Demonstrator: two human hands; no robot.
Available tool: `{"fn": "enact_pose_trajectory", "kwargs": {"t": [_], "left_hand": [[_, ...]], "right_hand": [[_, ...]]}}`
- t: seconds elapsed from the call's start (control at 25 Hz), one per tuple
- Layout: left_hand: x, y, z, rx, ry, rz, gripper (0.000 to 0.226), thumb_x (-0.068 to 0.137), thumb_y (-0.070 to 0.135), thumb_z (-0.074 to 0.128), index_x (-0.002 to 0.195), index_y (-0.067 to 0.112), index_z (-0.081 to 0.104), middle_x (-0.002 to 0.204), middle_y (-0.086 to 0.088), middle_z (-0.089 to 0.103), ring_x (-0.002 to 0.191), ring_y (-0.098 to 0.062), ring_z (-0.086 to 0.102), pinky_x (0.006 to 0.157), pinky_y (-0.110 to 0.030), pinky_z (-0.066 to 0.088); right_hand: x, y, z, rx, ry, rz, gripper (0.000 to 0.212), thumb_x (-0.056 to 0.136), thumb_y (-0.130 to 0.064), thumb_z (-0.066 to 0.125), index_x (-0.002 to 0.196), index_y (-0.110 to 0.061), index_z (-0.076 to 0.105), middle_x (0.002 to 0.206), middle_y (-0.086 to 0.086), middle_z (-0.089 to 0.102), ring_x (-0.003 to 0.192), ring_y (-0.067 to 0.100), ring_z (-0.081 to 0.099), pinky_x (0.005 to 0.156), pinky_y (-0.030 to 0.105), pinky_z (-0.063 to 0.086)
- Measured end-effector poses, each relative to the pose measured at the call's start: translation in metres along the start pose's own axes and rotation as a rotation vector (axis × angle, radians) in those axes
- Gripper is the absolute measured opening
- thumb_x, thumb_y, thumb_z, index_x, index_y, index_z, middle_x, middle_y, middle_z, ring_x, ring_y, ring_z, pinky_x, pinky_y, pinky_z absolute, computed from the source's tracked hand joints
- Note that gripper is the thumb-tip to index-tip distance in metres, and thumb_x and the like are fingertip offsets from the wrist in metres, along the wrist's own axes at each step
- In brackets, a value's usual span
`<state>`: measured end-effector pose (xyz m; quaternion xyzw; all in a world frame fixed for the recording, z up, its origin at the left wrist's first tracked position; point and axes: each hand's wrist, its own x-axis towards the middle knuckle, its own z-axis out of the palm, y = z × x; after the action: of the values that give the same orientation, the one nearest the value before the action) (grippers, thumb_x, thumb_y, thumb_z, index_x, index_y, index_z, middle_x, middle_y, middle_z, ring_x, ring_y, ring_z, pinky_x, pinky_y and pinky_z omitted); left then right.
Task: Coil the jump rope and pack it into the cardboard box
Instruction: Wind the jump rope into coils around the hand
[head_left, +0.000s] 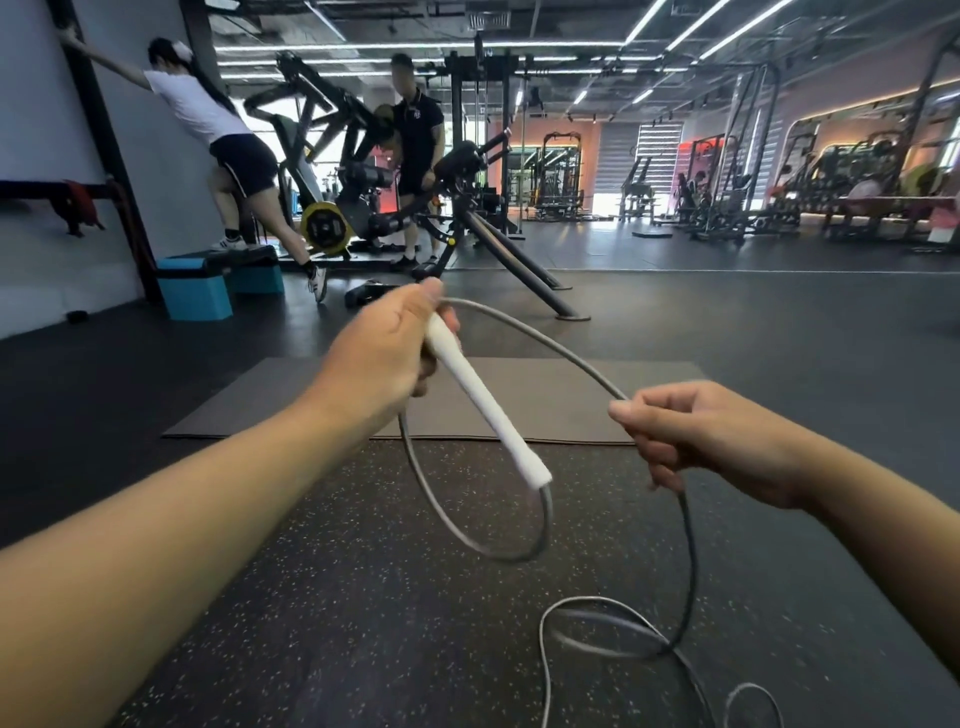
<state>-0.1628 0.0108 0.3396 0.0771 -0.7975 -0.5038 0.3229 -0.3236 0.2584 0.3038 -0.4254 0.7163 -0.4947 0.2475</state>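
Observation:
My left hand is closed around the top of a white jump rope handle, which slants down to the right. A grey rope arcs from that hand over to my right hand, which pinches it. Below the handle one loop hangs in the air. From my right hand the rope drops to the floor and lies there in loose curls. No cardboard box is in view.
A grey mat lies on the speckled rubber floor ahead. Two people stand at gym machines at the back left, beside a teal step platform. A black angled machine leg reaches toward the mat. More equipment lines the far right.

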Motion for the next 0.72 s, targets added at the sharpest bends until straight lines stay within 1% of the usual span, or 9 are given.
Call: {"fn": "enact_pose_trajectory", "kwargs": {"t": [0.08, 0.16, 0.24, 0.32, 0.4, 0.48, 0.6, 0.68, 0.72], "left_hand": [[0.008, -0.003, -0.001, -0.09, 0.224, -0.043, 0.044, 0.108, 0.042, 0.035, 0.091, 0.012, 0.061, 0.071, -0.004, 0.054, 0.049, -0.007, 0.043, 0.05, -0.027, 0.038], [0.01, -0.003, 0.007, -0.21, 0.438, -0.144, 0.042, 0.108, 0.042, 0.034, 0.088, 0.016, 0.06, 0.073, -0.003, 0.051, 0.052, -0.01, 0.042, 0.051, -0.028, 0.04], [0.009, -0.003, 0.025, -0.429, 0.603, -0.269, 0.042, 0.109, 0.039, 0.032, 0.085, 0.016, 0.058, 0.07, -0.002, 0.046, 0.048, -0.01, 0.039, 0.045, -0.026, 0.036], [0.007, -0.004, 0.04, -0.577, 0.715, -0.398, 0.044, 0.11, 0.037, 0.03, 0.084, 0.016, 0.059, 0.068, -0.002, 0.046, 0.036, -0.007, 0.04, 0.04, -0.023, 0.037], [0.002, -0.007, 0.049, -0.663, 0.767, -0.487, 0.045, 0.11, 0.038, 0.028, 0.088, 0.015, 0.061, 0.066, -0.004, 0.05, 0.027, -0.005, 0.044, 0.038, -0.019, 0.041], [-0.009, -0.01, 0.052, -0.721, 0.723, -0.495, 0.044, 0.109, 0.04, 0.03, 0.097, 0.011, 0.061, 0.072, -0.006, 0.055, 0.039, -0.007, 0.055, 0.048, -0.022, 0.052], [-0.031, -0.017, 0.048, -0.64, 0.467, -0.457, 0.045, 0.102, 0.047, 0.046, 0.112, 0.006, 0.059, 0.085, -0.008, 0.058, 0.067, -0.016, 0.062, 0.069, -0.035, 0.063], [-0.04, -0.023, 0.038, -0.437, 0.274, -0.463, 0.058, 0.092, 0.058, 0.053, 0.121, 0.008, 0.058, 0.099, -0.006, 0.064, 0.081, -0.018, 0.067, 0.078, -0.038, 0.061], [-0.041, -0.023, 0.032, -0.25, 0.199, -0.434, 0.067, 0.085, 0.064, 0.055, 0.128, 0.013, 0.055, 0.114, -0.006, 0.065, 0.092, -0.019, 0.069, 0.083, -0.04, 0.059]], "right_hand": [[-0.004, 0.015, -0.002, 0.094, 0.031, 0.048, 0.043, 0.086, -0.05, 0.071, 0.077, -0.01, 0.056, 0.061, 0.005, 0.038, 0.052, 0.021, 0.038, 0.063, 0.042, 0.057], [-0.004, 0.024, 0.009, 0.343, 0.016, 0.017, 0.053, 0.078, -0.055, 0.078, 0.094, -0.006, 0.066, 0.067, 0.001, 0.038, 0.055, 0.015, 0.031, 0.05, 0.029, 0.041], [0.002, 0.023, 0.029, 0.523, 0.009, -0.087, 0.062, 0.081, -0.054, 0.076, 0.118, -0.005, 0.068, 0.074, -0.001, 0.042, 0.058, 0.011, 0.031, 0.055, 0.028, 0.027], [0.01, 0.016, 0.054, 0.566, 0.089, -0.195, 0.046, 0.087, -0.045, 0.068, 0.117, -0.011, 0.073, 0.08, 0.0, 0.049, 0.059, 0.01, 0.032, 0.057, 0.03, 0.024], [0.015, 0.008, 0.07, 0.561, 0.216, -0.243, 0.035, 0.089, -0.04, 0.062, 0.104, -0.012, 0.076, 0.087, 0.005, 0.06, 0.056, 0.012, 0.031, 0.056, 0.032, 0.024], [0.018, 0.002, 0.075, 0.548, 0.293, -0.26, 0.03, 0.095, -0.037, 0.057, 0.095, -0.01, 0.07, 0.09, 0.01, 0.071, 0.053, 0.016, 0.029, 0.055, 0.036, 0.018], [0.021, -0.008, 0.068, 0.459, 0.356, -0.264, 0.026, 0.105, -0.029, 0.046, 0.092, -0.008, 0.054, 0.084, 0.01, 0.077, 0.051, 0.019, 0.023, 0.054, 0.04, 0.012], [0.023, -0.016, 0.058, 0.371, 0.334, -0.268, 0.025, 0.107, -0.028, 0.044, 0.093, -0.009, 0.05, 0.086, 0.015, 0.078, 0.049, 0.019, 0.021, 0.053, 0.041, 0.012], [0.023, -0.02, 0.053, 0.323, 0.306, -0.265, 0.025, 0.107, -0.029, 0.044, 0.093, -0.009, 0.05, 0.085, 0.016, 0.078, 0.048, 0.019, 0.022, 0.052, 0.04, 0.012]]}}
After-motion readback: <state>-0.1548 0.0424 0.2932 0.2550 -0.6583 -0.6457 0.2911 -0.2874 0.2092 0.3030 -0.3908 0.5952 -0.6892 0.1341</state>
